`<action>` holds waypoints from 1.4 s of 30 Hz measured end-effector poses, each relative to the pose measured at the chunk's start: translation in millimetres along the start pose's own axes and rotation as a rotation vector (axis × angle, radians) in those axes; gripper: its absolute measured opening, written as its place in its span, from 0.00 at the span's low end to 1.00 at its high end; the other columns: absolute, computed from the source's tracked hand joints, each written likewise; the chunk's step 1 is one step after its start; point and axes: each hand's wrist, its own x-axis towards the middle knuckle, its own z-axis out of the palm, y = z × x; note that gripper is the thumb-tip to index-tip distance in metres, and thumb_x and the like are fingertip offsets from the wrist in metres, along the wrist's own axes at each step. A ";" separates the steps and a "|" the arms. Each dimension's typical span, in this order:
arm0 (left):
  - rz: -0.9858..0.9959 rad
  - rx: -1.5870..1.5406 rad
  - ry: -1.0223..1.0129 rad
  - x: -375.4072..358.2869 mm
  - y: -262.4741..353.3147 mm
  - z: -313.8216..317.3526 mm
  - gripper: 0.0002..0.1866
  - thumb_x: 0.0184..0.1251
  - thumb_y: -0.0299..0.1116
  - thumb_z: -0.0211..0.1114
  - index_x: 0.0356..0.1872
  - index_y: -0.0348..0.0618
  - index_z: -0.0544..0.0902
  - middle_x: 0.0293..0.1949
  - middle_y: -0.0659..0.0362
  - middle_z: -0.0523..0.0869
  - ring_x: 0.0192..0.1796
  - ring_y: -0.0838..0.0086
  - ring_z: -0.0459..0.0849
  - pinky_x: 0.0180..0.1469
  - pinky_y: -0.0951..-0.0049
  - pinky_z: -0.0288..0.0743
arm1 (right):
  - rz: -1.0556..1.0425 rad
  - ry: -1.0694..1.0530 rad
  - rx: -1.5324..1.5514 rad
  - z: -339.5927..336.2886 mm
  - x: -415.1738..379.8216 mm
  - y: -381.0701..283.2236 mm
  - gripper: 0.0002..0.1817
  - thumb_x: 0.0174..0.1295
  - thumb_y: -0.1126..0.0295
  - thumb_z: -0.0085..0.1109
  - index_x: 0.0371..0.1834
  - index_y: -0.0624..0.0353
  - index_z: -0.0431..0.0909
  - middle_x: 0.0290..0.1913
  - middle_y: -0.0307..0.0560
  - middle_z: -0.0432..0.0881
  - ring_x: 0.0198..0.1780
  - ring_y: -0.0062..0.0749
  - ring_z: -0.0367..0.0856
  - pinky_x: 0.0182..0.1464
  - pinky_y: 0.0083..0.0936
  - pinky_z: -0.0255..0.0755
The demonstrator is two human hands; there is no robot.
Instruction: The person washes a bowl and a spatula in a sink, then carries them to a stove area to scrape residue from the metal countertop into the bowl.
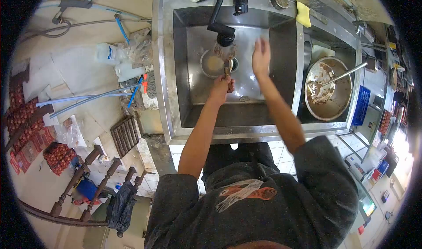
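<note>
I look straight down into a steel sink (176, 73). My left hand (221, 85) grips the wooden handle of a small strainer (213, 64), held under the black faucet (225, 32) with water running onto it. My right hand (261, 56) hovers open over the basin, fingers spread, to the right of the faucet head, holding nothing. The drain sits just behind the strainer.
A dirty metal pan (327, 88) with a long utensil lies in the right basin. A yellow sponge (302, 14) rests on the back rim. Pipes, bottles and bags clutter the floor at left; egg trays (59, 156) and wooden chair backs stand lower left.
</note>
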 end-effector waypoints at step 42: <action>0.135 0.572 0.270 24.6 -1.3 36.8 0.15 0.70 0.37 0.47 0.41 0.32 0.73 0.26 0.53 0.77 0.23 0.72 0.76 0.24 0.69 0.68 | -0.720 -0.500 -0.632 8.9 -5.7 41.4 0.14 0.56 0.67 0.53 0.46 0.44 0.78 0.43 0.38 0.80 0.46 0.41 0.72 0.45 0.41 0.60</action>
